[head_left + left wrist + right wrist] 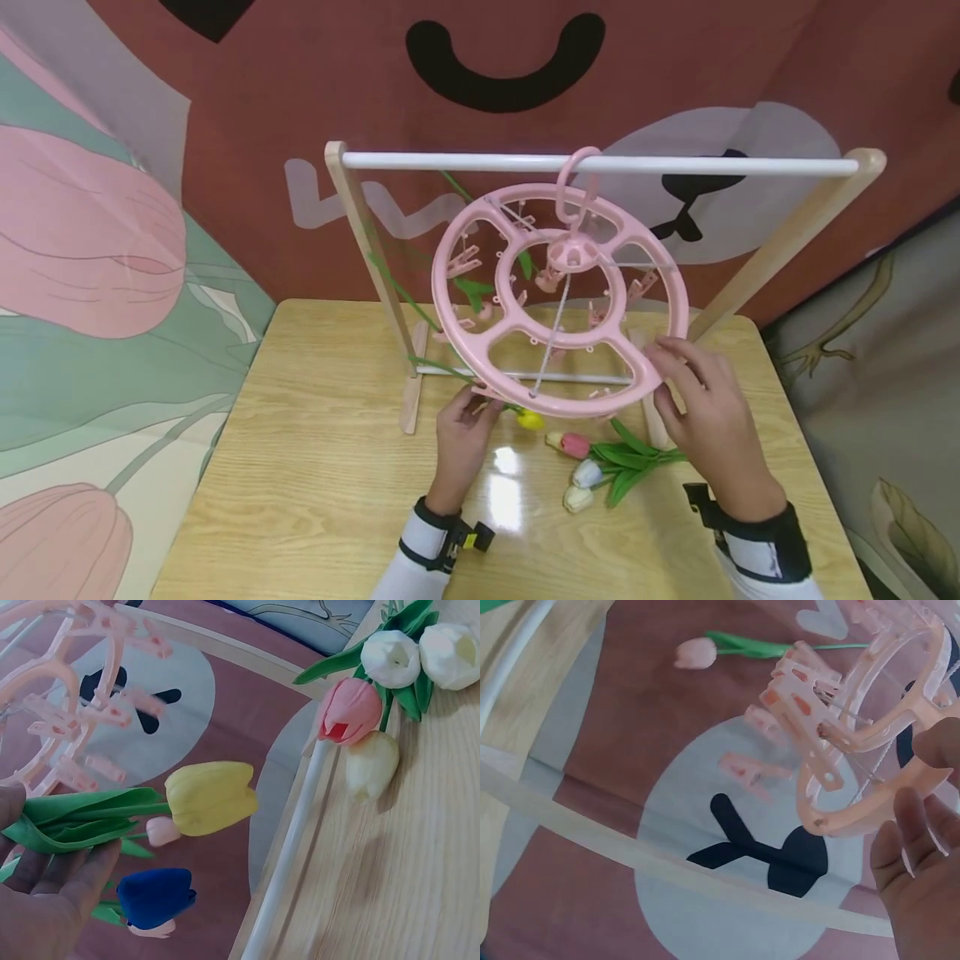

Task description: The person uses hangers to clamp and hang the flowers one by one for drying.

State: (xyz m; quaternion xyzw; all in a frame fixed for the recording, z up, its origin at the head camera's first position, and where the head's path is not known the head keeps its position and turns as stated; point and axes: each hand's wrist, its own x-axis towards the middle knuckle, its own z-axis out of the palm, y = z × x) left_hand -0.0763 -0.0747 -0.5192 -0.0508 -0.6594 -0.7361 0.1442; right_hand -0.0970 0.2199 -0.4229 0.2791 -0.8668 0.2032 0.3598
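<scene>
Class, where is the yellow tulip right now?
In the head view, the yellow tulip shows just right of the person's left hand, immediately below the pink hanger in the picture.

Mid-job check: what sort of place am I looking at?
Probably an indoor tabletop staged for practice or recording, though I can't be certain: a wooden table stands before a cartoon-printed backdrop, bearing a rack with a pink clip hanger at its bar.

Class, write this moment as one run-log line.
Left-hand grip: holds yellow tulip; right-hand grip: holds pink hanger; hanger: hooked on white bar; tulip bunch: on table
</scene>
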